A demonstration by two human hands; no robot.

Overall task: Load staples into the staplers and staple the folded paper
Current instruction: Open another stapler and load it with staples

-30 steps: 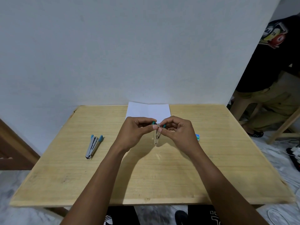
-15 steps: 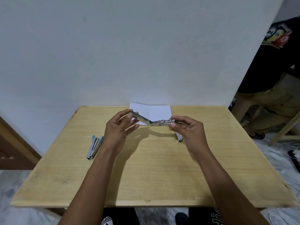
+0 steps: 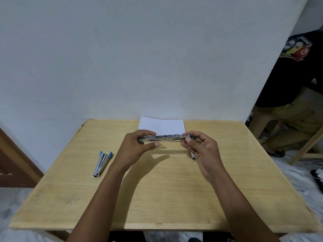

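Note:
A metal stapler with green tips (image 3: 165, 137) is swung fully open into a flat, level bar above the table. My left hand (image 3: 135, 147) pinches its left end and my right hand (image 3: 201, 147) pinches its right end. Behind it a folded white paper (image 3: 161, 125) lies at the table's far edge against the wall. A second stapler with blue tips (image 3: 102, 163) lies shut on the table at the left. Part of a small box (image 3: 192, 156) pokes out under my right hand; what it holds is hidden.
The wooden table (image 3: 166, 198) stands against a white wall. A person in a black shirt (image 3: 293, 95) sits on a stool to the right, beyond the table's edge. Cables lie on the floor at the far right.
Both hands have pulled the green-tipped stapler from folded and hanging down to a V, then to a flat straight bar. My hands have moved apart sideways.

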